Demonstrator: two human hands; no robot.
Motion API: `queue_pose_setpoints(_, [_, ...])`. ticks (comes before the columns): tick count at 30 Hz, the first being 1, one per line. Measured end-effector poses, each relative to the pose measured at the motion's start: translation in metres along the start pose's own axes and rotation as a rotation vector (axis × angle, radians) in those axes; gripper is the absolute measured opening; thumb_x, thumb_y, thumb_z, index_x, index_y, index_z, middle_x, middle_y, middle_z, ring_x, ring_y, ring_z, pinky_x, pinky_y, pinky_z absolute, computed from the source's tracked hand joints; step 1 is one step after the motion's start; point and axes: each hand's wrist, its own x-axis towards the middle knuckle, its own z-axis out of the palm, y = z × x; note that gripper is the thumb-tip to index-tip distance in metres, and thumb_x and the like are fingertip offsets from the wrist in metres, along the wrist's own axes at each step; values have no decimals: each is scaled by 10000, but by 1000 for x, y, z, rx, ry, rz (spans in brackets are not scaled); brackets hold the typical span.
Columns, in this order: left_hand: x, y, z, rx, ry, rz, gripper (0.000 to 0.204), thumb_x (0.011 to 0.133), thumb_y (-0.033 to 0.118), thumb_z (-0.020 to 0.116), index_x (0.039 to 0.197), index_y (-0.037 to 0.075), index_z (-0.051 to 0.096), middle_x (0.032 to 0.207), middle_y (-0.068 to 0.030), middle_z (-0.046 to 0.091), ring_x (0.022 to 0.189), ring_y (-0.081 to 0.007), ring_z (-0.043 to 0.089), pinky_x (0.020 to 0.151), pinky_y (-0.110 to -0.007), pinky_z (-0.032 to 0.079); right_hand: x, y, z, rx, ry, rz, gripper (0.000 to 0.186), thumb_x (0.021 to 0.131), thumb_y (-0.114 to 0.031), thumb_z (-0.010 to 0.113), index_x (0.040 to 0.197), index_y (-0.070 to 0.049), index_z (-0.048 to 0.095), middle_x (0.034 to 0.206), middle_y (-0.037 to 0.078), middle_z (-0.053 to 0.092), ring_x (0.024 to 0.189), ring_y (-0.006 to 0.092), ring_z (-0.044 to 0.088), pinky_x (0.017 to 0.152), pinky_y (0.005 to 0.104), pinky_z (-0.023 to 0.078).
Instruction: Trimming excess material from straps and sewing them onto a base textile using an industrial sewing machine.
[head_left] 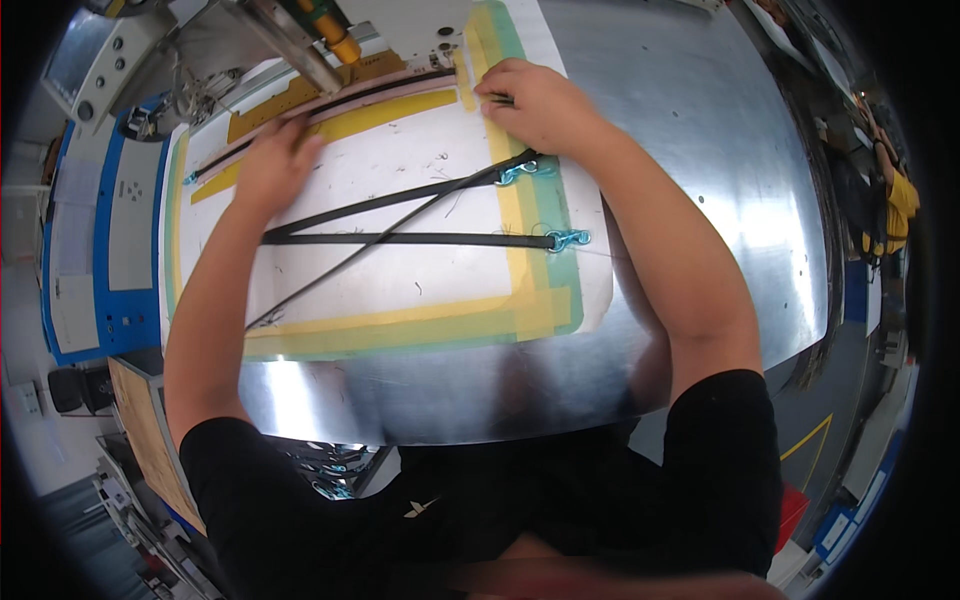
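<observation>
My left hand (275,168), smeared by motion, reaches over the long black strap (385,92) that lies along a pink strip (412,88) at the far side. A blue metal hook (190,178) sits at that strap's left end. Beyond its right end, my right hand (545,105) has its fingers closed around a small dark piece I cannot make out. Nearer to me, more black webbing (420,240) lies across the white sheet (440,275), with a blue hook (570,240) and another blue hook (518,173) at its right ends.
Yellow tape (390,318) and green tape (400,345) border the sheet on a shiny metal table (700,130). A machine with a yellow cylinder (335,35) stands at the far side. A blue and grey cabinet (125,230) is at the left. Below the table's front edge lie several hooks (335,465).
</observation>
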Motion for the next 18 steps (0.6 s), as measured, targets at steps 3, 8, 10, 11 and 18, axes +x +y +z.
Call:
queue_pose_setpoints(3, [-5,-83,5,37,66,-164,464,1010,403,510,1297,63,643,1243,-240,628,1160,-420,583,1009,-460,465,0,-4,-5,4,-29,43,283,943,-260,608,1147,-98,719,1244,48,638,1100,275,634,942,371,515])
queue_pose_setpoints(8, [-37,-246,12,206,105,-289,543,1009,505,468,1299,70,616,1213,-235,642,1172,-434,572,1014,-516,449,6,-17,-2,31,-23,18,278,938,-249,604,1141,-102,724,1213,50,643,1091,269,640,931,377,523])
queue_pose_setpoints(10, [-11,-200,15,249,16,-326,545,1011,517,461,1264,61,621,1210,-232,645,1154,-437,585,993,-524,460,1,-1,-2,-12,-24,75,282,932,-238,607,1148,-105,729,1206,54,648,1091,268,645,929,378,530])
queue_pose_setpoints(11, [-3,-173,7,321,-61,-400,549,1013,528,454,1228,53,626,1207,-230,648,1136,-441,598,972,-531,472,-2,3,-4,-12,-16,69,281,929,-234,605,1145,-104,729,1207,55,647,1088,269,645,928,380,530])
queue_pose_setpoints(18, [-33,-188,-37,305,-59,-416,578,1026,487,466,882,-35,667,926,-288,671,926,-462,653,838,-545,495,4,-9,-4,50,11,48,261,936,-237,594,1070,-68,742,1132,101,666,1043,303,652,892,414,533])
